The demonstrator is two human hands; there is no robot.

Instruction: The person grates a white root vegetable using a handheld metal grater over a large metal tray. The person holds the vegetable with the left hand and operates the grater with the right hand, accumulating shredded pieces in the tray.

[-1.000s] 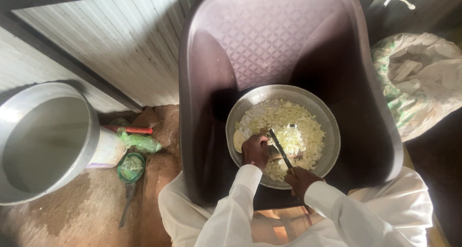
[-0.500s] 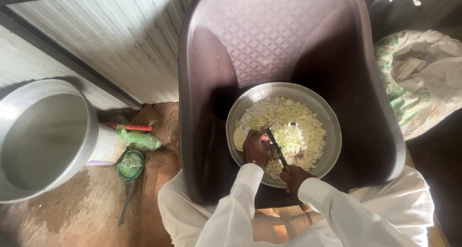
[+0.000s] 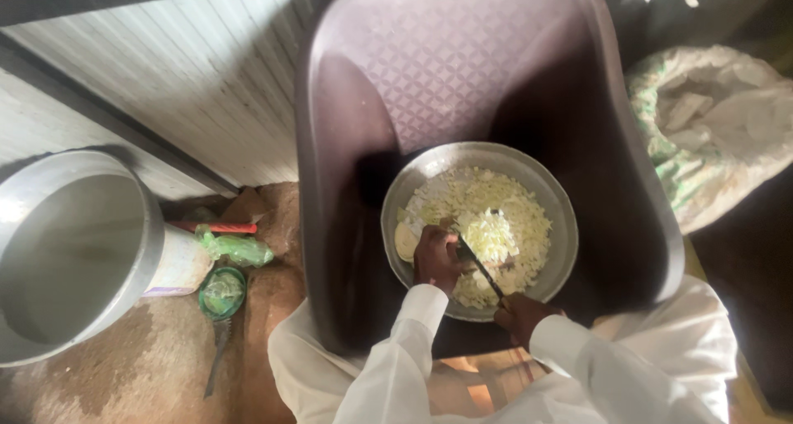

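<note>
Cabbage-like pale shreds (image 3: 487,226) fill a round metal bowl (image 3: 555,194) that sits on the seat of a brown plastic chair (image 3: 446,69). Compared with half a second ago the knife (image 3: 479,267) has tilted slightly, its dark blade now running from the left hand towards the right hand, and both hands have barely shifted. Left hand (image 3: 436,257) rests inside the bowl's near edge, fingers curled together over a pale chunk and pressing it against the shreds. Right hand (image 3: 522,315) sits at the bowl's near rim, fingers closed round the knife handle. White sleeves cover both arms. Well to the left, a large metal pot (image 3: 124,226) stands on the dirt floor, with a green plastic bag (image 3: 239,249) just beside it. A pale sack (image 3: 719,126) lies right of the chair.
</note>
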